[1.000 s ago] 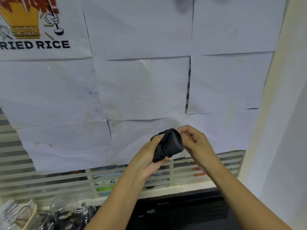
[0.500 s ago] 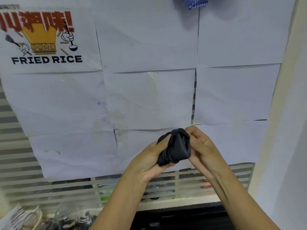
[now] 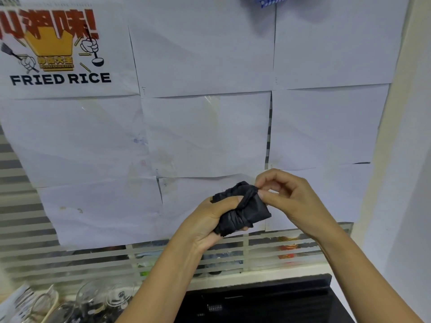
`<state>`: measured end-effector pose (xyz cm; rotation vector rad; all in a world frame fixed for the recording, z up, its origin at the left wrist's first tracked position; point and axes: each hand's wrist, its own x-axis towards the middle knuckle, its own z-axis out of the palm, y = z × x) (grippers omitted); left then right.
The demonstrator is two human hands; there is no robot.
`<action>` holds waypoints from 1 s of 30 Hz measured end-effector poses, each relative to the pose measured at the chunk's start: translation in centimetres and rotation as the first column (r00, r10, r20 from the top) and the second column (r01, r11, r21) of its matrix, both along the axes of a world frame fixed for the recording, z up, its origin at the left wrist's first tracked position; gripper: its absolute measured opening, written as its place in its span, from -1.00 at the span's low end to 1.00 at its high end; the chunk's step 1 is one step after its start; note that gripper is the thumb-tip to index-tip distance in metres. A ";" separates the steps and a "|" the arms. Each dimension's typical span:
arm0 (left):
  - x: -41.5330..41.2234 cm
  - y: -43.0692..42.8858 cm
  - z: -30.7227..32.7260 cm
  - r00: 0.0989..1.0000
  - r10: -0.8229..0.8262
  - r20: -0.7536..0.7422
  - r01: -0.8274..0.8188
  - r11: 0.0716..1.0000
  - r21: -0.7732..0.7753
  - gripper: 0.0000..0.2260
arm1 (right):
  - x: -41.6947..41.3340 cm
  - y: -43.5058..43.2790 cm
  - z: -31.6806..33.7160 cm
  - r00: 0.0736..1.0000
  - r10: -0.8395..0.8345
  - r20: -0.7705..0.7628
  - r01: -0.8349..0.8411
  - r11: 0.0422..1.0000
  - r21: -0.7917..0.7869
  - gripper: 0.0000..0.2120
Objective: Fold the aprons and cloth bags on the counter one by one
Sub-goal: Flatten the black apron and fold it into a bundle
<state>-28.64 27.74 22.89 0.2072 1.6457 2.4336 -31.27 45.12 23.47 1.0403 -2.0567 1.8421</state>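
Observation:
A small black cloth bundle (image 3: pixel 242 209), rolled tight with a strap wound round it, is held up in front of the papered wall. My left hand (image 3: pixel 207 222) grips its lower left side, thumb across the top. My right hand (image 3: pixel 286 197) pinches the strap at the bundle's upper right corner between thumb and fingertips. The counter below is mostly out of view.
White paper sheets (image 3: pixel 205 134) cover the wall, with a fried rice poster (image 3: pixel 58 50) at top left. Glass cups (image 3: pixel 98 299) stand at bottom left. A black appliance (image 3: pixel 256 299) sits below my arms. A blue checked cloth (image 3: pixel 268 1) hangs at the top.
My right hand has shifted from cupping the bundle's right side to pinching the strap at its upper corner. The view has tilted slightly.

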 end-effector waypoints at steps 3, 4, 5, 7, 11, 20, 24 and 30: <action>0.3 0.2 -0.1 0.999 -0.046 0.025 0.046 0.999 0.006 -0.84 | -0.2 1.1 0.5 0.997 0.066 -0.040 -0.059 0.988 0.142 -0.91; 0.4 0.5 0.0 0.998 -0.042 0.045 0.041 0.999 0.028 -0.86 | -0.2 1.2 0.6 0.994 0.063 -0.088 -0.046 0.982 0.185 -0.94; 0.5 0.7 0.0 0.997 -0.025 0.072 0.021 0.998 0.063 -0.91 | -0.3 1.1 0.7 0.988 0.050 -0.145 -0.019 0.977 0.211 -0.95; 0.6 1.2 0.3 0.988 0.023 0.156 -0.047 0.987 0.156 -0.96 | -0.4 1.0 0.9 0.973 0.044 -0.225 0.003 0.978 0.208 -0.94; 0.7 1.4 0.7 0.969 0.062 0.241 -0.127 0.956 0.266 -0.81 | -0.8 1.4 1.0 0.979 0.111 -0.172 -0.076 0.978 0.194 -0.89; 0.5 1.7 2.6 0.975 0.038 0.217 -0.146 0.849 0.508 -0.63 | -0.8 -0.6 2.7 0.972 0.100 -0.213 -0.088 0.994 0.065 -0.80; 0.6 1.1 4.3 0.975 0.121 0.187 -0.203 0.827 0.524 -0.71 | -1.1 -2.2 4.2 0.970 0.059 -0.236 -0.065 0.998 -0.015 -0.78; 1.5 -0.4 7.6 0.900 0.429 0.080 -0.417 0.789 0.451 -0.88 | -0.9 -6.4 6.2 0.797 -0.307 -0.520 0.246 0.952 -0.184 -0.77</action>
